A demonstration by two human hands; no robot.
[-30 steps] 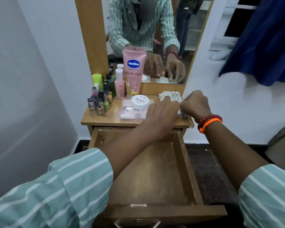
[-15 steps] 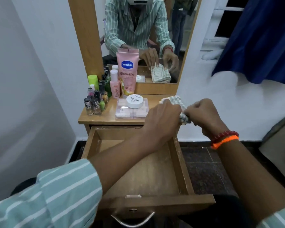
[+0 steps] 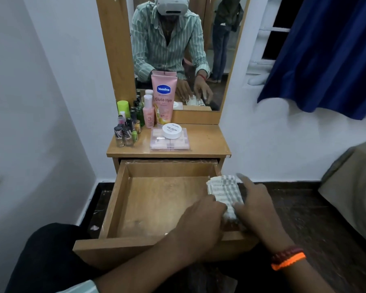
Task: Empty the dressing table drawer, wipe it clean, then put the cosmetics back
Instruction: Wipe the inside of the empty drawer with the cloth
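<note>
Hands first: my left hand (image 3: 201,227) and my right hand (image 3: 260,210) meet over the right side of the pulled-out drawer (image 3: 114,208). Between them is a folded grey-and-white checked cloth (image 3: 224,191), lying at the drawer's right wall, its far end reaching toward the back right corner. My left fingers are curled onto the near end of the cloth, gripping it. My right hand lies along the cloth's right edge with the forefinger stretched out past it; the thumb side touches the cloth, but whether that hand truly grips it I cannot tell, as the picture is blurred there. An orange and dark red band (image 3: 287,258) circles my right wrist.

Inside, the drawer shows only its bare wooden floor apart from the cloth.

Beyond it, on the dressing table top (image 3: 207,142), a clear flat case (image 3: 169,141) carries a white round tub (image 3: 172,131) lettered "NAIL POLISH". Left of that stands a cluster of small nail polish bottles (image 3: 126,132), with a lime-green capped bottle (image 3: 123,107) behind them. A small pink bottle (image 3: 148,113) marked "3" stands beside a tall pink tube (image 3: 163,100) reading "Vaseline", "Gluta-Hya" and "10X".

Farthest back, the mirror (image 3: 178,49) reflects my striped shirt.
</note>
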